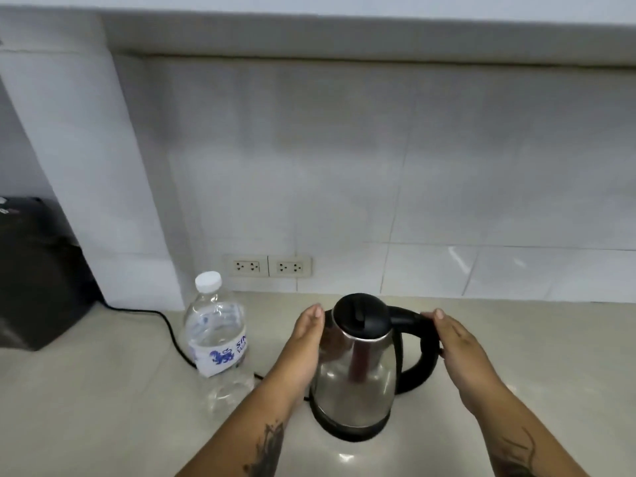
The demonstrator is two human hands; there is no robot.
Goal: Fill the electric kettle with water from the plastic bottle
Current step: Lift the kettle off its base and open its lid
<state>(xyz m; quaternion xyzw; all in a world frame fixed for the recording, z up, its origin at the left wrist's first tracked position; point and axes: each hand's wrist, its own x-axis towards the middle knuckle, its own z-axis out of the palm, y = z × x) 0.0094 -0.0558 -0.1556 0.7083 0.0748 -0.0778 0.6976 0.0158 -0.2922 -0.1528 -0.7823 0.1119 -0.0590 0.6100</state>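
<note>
A steel electric kettle (356,370) with a black lid, shut, and a black handle on its right stands on its black base in the middle of the counter. My left hand (304,339) lies flat against the kettle's left side, fingers straight. My right hand (461,342) is at the handle, with its fingertips touching the top of it and the fingers apart. A clear plastic water bottle (218,339) with a white cap and a blue-and-white label stands upright to the left of the kettle, capped, with neither hand on it.
A black power cord (165,325) runs along the beige counter (103,407) behind the bottle. A black appliance (38,273) sits at the far left. Two wall sockets (268,266) are set in the tiled wall behind.
</note>
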